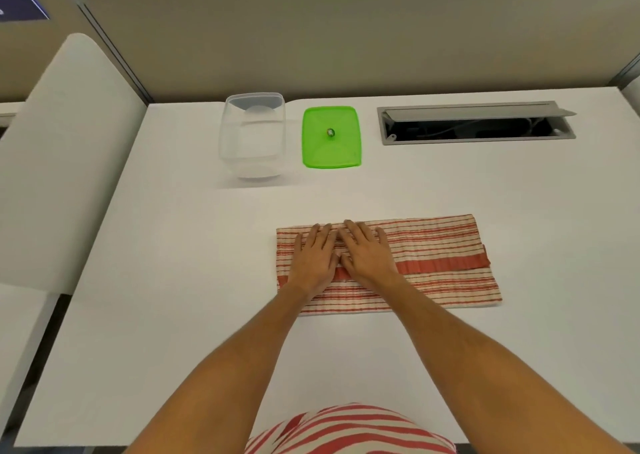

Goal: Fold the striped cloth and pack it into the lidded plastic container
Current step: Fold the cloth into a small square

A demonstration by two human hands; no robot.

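two hands flat, fingers straight: left (313, 257), right (369, 252) | striped cloth (433, 263) folded, red-cream

bright even light, soft shadows, wide-angle bowing at edges

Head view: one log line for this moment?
striped cloth: part-folded | left hand, right hand: flat on cloth | container: open | green lid: beside it

Cream dish towel (426, 245) with thin red stripes and one broad red band, clear colourless plastic container (252, 134), bright green lid (331, 138) with a small dark knob, white desk (173, 245), grey cable tray (476, 122), beige partition wall (346, 37), red-and-white striped shirt (349, 431)
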